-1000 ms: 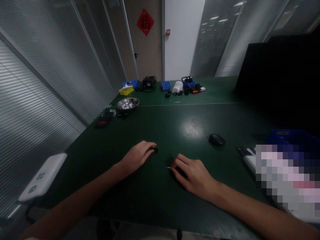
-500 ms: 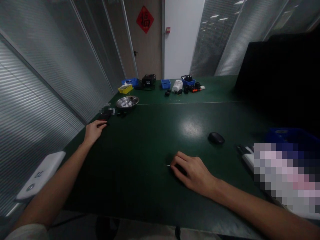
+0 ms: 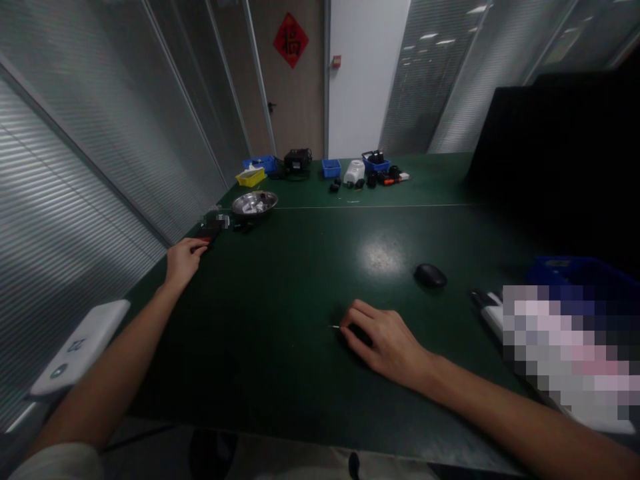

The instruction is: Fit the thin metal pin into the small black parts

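My left hand point(image 3: 183, 262) reaches to the left side of the green table point(image 3: 280, 280). Its fingers are closed at the near edge of a dark object with a red part point(image 3: 210, 233); what they grip is hidden. Just beyond lie small black pieces point(image 3: 243, 227) and a metal bowl point(image 3: 255, 204) with white bits in it. In the middle front, my right hand point(image 3: 377, 337) rests on the table with thumb and fingers pinched together. From the pinch a thin, pale, needle-like piece point(image 3: 335, 327) sticks out to the left.
A black mouse point(image 3: 431, 275) lies right of my right hand. Farther right are a blue bin point(image 3: 560, 264) and a dark monitor point(image 3: 555, 147). Blue trays point(image 3: 331, 168), a yellow tray point(image 3: 251, 177) and a white device point(image 3: 355, 172) stand at the back. A white case point(image 3: 80, 350) is beside my left forearm.
My left hand has drawn slightly back to the left, staying near the dark object. My right hand keeps its pinch with hardly any motion. The view has shifted a little.
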`<move>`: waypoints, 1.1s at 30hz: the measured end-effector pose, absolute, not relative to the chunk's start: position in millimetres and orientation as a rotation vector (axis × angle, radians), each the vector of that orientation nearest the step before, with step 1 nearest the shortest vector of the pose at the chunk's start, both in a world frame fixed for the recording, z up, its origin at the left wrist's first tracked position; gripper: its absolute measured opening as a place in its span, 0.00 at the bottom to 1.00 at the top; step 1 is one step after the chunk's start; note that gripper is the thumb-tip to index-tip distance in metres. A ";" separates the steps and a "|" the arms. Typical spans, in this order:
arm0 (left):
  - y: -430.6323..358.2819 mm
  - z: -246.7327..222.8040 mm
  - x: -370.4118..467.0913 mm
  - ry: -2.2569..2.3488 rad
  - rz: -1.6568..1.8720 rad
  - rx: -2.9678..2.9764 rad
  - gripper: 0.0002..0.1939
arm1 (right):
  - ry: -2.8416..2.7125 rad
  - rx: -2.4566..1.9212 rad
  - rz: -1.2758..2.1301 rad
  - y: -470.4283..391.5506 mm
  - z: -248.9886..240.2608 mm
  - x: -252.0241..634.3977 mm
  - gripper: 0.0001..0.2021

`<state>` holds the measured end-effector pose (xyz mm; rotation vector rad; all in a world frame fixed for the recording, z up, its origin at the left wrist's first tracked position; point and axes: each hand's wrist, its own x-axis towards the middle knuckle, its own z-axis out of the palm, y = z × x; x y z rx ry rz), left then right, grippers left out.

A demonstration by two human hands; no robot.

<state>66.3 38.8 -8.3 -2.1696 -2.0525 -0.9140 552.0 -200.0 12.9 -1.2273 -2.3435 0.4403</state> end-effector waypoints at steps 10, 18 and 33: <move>39.5 -10.4 65.6 -1.948 -0.794 -2.208 0.18 | -2.353 -1.216 0.455 -198.5 13.9 552.8 0.09; 36.2 -4.2 71.7 -1.946 -0.534 -2.204 0.18 | -2.354 -1.220 0.437 -198.7 14.5 552.6 0.08; 39.4 -8.8 68.8 -1.985 -0.492 -2.111 0.16 | -2.338 -1.237 0.471 -198.6 16.8 551.4 0.09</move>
